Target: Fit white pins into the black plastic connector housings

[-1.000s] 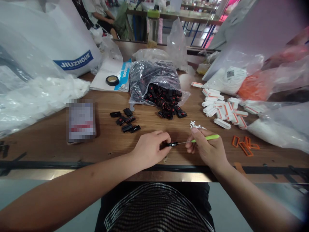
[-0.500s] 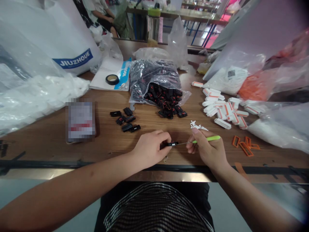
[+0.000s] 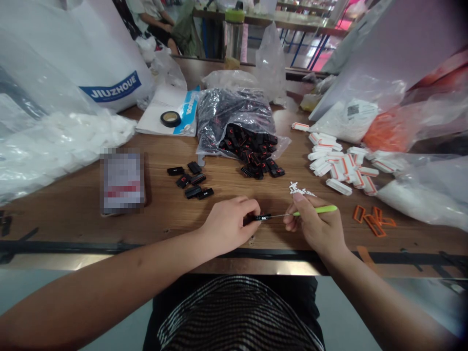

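Note:
Between thumb and fingers my left hand [image 3: 231,225] pinches a small black connector housing [image 3: 263,217], with white spots on its face. My right hand [image 3: 317,222] is closed around the green handle of a thin pick [image 3: 325,209]. The pick's slim metal shaft points left, and its tip meets or nearly meets the housing's right end. Just beyond my right fingers lies a small heap of tiny white pins [image 3: 298,188]. Several black connector housings [image 3: 193,180] rest on the table beyond my left hand.
A clear bag [image 3: 234,112] spills black housings at the middle back. White housings with orange trim [image 3: 343,163] and orange frames [image 3: 373,225] lie right. A phone-shaped blurred object [image 3: 123,183] lies left; black tape [image 3: 170,119] sits on a booklet [image 3: 153,114]. Plastic bags flank the table.
Hardly anything differs: both hands keep their holds on the housing and the pick. The whole view has shifted slightly.

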`<state>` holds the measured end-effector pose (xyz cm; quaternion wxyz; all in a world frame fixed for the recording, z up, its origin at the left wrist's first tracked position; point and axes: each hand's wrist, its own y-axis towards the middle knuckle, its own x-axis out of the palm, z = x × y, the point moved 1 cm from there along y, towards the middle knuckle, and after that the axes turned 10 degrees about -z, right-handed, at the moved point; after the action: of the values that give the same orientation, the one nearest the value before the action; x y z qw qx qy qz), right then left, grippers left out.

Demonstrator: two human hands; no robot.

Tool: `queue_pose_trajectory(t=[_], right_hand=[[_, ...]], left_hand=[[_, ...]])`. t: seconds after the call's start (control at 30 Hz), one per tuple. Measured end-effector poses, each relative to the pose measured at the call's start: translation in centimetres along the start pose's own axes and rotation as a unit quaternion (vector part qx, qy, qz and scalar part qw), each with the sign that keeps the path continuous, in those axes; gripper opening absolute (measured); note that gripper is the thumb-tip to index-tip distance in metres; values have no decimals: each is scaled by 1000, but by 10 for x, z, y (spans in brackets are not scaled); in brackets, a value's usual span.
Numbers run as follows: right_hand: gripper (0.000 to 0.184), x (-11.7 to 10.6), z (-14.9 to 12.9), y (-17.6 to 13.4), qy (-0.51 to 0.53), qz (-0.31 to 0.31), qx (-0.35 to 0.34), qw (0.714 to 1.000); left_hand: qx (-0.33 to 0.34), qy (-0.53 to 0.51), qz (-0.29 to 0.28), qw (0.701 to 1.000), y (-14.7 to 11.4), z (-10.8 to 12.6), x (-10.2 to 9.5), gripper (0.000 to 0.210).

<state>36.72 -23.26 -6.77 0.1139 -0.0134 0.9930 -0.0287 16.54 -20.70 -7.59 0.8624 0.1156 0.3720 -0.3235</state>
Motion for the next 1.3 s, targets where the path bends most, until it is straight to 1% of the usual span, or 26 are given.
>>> queue_pose_trajectory(t=[0.3,0.5,0.63,0.7,0.8,0.87,1.1,1.3], right_hand=[[46,0,-1,-3,-34,-9,-11,999],[46,0,-6,-6,-86,-29,-39,995],[39,0,-4,-9,-127,-56,-83,987],[38,0,-2,-11,-117,-44,-91,988],[40,0,0,-13,-70,-4,-84,994],[41,1,0,-13,-51,8,-84,995],[42,4,0,-10,-38,-11,-52,998],[41,2,3,-9,-44,-17,-61,997]], left_hand=[[1,1,-2,1000,1,1,0,5],[-1,1,-6,1000,1,1,-1,6],[3,-2,-6,1000,0,1,-1,6],[4,-2,-6,1000,0,1,-1,7],[0,0,-4,1000,0,2,-2,6],[1,2,-2,1000,0,2,-2,6],[0,-1,-5,1000,1,1,0,5],[-10,-1,-10,1000,0,3,-2,5]])
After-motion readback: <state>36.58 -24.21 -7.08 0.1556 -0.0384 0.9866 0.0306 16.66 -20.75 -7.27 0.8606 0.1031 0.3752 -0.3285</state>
